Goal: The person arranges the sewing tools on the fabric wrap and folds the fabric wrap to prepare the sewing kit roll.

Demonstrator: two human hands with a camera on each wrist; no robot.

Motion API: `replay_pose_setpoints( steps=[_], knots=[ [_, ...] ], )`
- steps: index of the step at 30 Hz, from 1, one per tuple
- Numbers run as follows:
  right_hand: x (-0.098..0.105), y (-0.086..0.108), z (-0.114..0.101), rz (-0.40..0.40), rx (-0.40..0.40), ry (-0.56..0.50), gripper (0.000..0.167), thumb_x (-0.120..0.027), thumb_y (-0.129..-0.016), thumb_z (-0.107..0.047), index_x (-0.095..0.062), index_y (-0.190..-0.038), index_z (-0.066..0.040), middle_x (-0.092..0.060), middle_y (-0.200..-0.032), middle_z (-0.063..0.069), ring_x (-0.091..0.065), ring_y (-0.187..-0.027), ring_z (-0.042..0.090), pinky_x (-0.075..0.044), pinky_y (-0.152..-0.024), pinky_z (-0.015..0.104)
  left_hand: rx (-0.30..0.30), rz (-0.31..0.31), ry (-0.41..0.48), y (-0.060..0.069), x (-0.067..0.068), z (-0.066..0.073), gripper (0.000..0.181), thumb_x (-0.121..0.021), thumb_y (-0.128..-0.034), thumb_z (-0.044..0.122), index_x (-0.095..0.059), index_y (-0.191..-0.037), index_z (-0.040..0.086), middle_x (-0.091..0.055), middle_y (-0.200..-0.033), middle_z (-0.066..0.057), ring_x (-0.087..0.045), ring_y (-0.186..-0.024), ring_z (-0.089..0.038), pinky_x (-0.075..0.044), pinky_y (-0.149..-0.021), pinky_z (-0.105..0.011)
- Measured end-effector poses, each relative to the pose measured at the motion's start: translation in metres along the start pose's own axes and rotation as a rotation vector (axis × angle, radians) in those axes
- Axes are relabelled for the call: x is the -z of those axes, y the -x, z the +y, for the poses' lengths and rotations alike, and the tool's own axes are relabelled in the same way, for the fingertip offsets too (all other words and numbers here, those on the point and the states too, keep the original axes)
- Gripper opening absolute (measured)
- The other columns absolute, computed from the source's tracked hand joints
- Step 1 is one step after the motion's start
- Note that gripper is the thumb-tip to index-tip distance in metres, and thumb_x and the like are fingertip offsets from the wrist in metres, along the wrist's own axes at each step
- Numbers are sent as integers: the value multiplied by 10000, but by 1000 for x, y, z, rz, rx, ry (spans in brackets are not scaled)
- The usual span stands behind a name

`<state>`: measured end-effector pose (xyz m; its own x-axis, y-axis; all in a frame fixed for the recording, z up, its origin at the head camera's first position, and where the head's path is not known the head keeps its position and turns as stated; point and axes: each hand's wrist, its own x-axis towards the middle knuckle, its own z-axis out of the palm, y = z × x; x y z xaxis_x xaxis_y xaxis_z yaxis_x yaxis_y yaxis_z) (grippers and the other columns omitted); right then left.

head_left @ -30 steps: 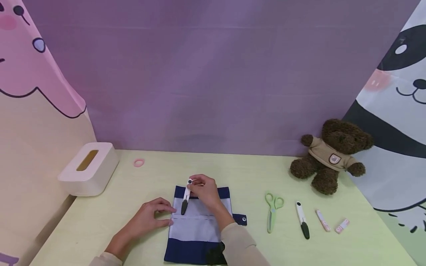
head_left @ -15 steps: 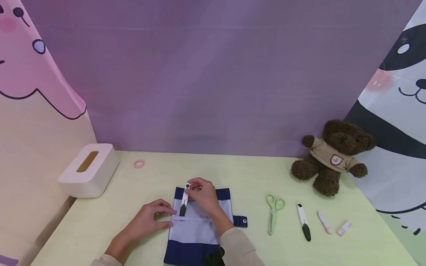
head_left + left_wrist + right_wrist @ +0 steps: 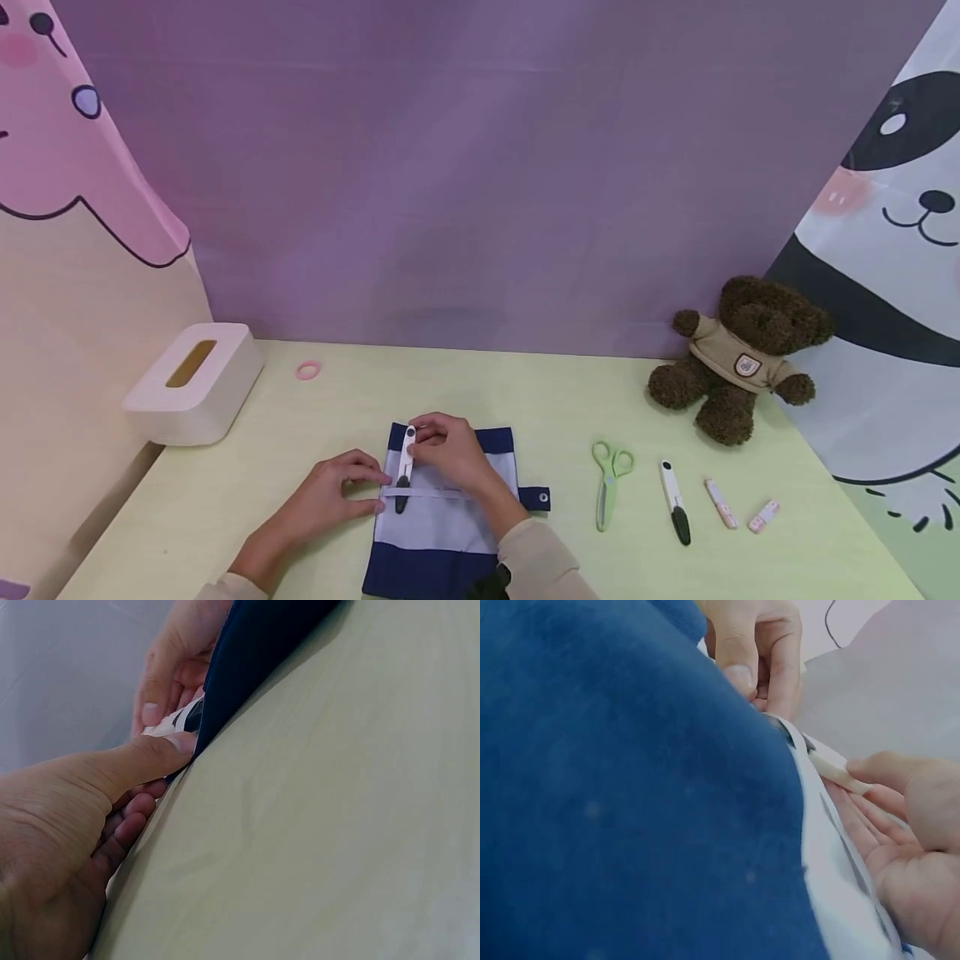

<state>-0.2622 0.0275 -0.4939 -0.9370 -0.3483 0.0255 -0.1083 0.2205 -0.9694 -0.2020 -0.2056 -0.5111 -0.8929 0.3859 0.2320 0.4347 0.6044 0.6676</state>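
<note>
The right hand [image 3: 450, 454] pinches a white tool [image 3: 407, 454] under the band [image 3: 438, 494] of a pouch [image 3: 442, 531]; the left hand [image 3: 327, 493], spread, touches its edge.

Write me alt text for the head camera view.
A right hand holds a white and black tool under a band across a blue and pale fabric case; the left hand is at its left edge. Scissors, a similar tool, two small pinkish items and a teddy bear sit right, a slotted box and pink ring left.
</note>
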Motion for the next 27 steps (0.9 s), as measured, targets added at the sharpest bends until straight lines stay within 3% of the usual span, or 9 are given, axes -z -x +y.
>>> replay_pose_setpoints(
  steps=[12,22,27],
  knots=[
    [6,6,2,-115,26,86,322,-790,-898,-102,-727,-1214,-79,-745,-1074,88,-696,-933,112,-568,-802,201,20,-12,-1,-2,0,-1,243,-874,-828,297,-817,-1059,249,-682,-1085,101,-610,-1001,-54,-534,-888,-260],
    [13,11,2,-237,50,66,400,-777,-902,-40,-684,-1290,-62,-746,-1156,110,-713,-1046,156,-561,-860,195,9,-4,4,-1,0,0,236,-878,-821,257,-821,-1047,226,-693,-1081,81,-606,-988,-28,-529,-874,-249],
    [13,10,4,-247,64,80,387,-781,-903,-50,-691,-1278,-76,-748,-1152,99,-715,-1047,161,-555,-859,177,1,7,7,-1,0,0,236,-880,-818,240,-821,-1046,226,-689,-1074,88,-603,-986,-13,-530,-882,-245]
  ],
)
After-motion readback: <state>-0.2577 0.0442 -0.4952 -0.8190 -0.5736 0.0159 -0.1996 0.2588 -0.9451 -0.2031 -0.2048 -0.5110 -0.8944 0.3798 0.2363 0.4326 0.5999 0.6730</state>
